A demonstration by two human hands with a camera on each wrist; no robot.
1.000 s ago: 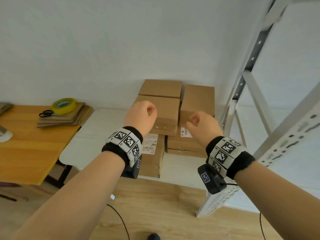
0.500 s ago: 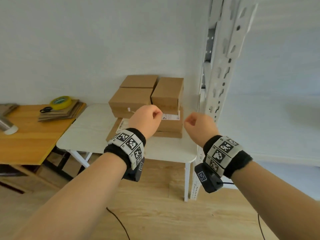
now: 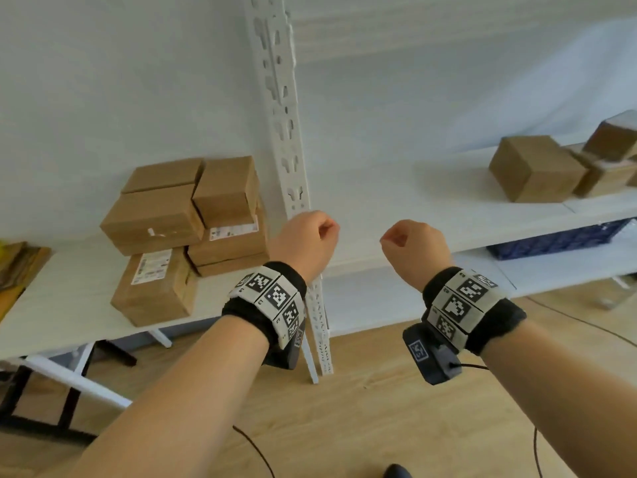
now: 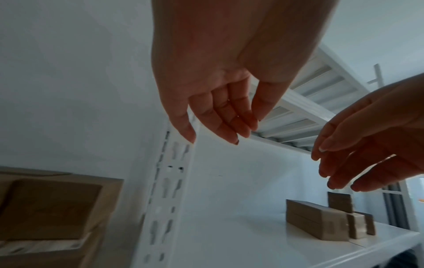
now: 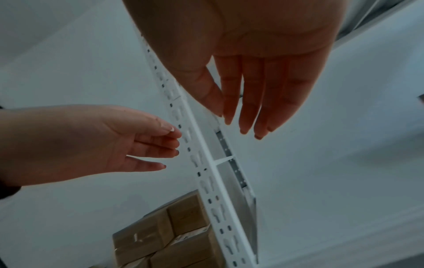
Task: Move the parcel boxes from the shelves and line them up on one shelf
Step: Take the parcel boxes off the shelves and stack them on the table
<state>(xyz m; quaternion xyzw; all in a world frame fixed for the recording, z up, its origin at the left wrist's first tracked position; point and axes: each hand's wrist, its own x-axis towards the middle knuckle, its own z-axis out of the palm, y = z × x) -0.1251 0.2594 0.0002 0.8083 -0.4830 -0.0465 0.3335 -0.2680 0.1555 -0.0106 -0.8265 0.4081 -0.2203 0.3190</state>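
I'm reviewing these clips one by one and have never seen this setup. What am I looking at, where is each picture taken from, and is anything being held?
No robot here: a person works bare-handed, with marker bands and a small camera on each wrist. The wide picture comes from a head camera looking down at both arms. The other two look along each hand from the wrist.

The left hand and right hand hang in the air with loosely relaxed fingers, holding nothing. A stack of brown parcel boxes sits on a white table at the left. Past the white upright post, more boxes sit on a white shelf. No box has been picked up yet.
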